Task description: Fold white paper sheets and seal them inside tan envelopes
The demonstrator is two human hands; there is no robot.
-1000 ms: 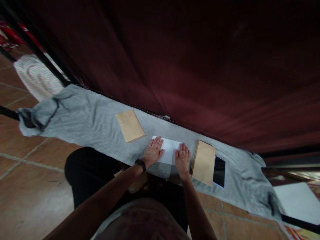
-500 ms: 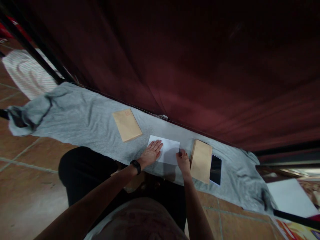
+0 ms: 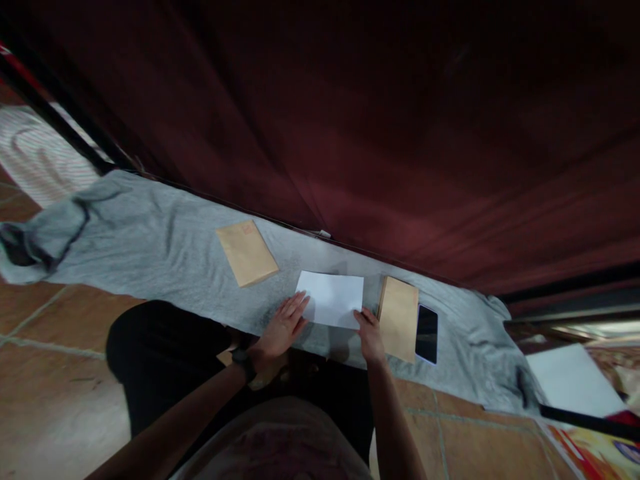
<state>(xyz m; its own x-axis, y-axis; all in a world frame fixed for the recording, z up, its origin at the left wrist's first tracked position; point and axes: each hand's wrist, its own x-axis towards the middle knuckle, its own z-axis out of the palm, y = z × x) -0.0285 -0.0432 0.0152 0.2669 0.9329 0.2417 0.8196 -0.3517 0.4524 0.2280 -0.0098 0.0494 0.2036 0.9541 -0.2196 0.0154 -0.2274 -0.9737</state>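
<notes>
A white sheet of paper (image 3: pixel 333 299) with a faint crease lies on the grey cloth (image 3: pixel 170 257) in front of me. My left hand (image 3: pixel 284 328) rests at its left edge, fingers stretched out, the tips just over the paper. A dark band circles that wrist. At the lower right corner, my right hand (image 3: pixel 370 332) pinches the sheet between thumb and bent fingers. Close beyond my right hand lies a stack of brown envelopes (image 3: pixel 399 320). Another brown envelope (image 3: pixel 247 253), with a reddish mark near its top, lies up and left of the sheet.
A dark-screened phone (image 3: pixel 427 335) lies right of the envelope stack. Behind the cloth rises a dark red fabric wall (image 3: pixel 350 167). Striped fabric (image 3: pixel 47 150) is at far left, a white board or sheet (image 3: pixel 575 383) at far right. Tiled floor (image 3: pixel 55 387) shows below.
My left hand has slid off the middle of the paper to its left edge. The sheet has shifted slightly right, with my right hand still at its corner. The view has moved a little.
</notes>
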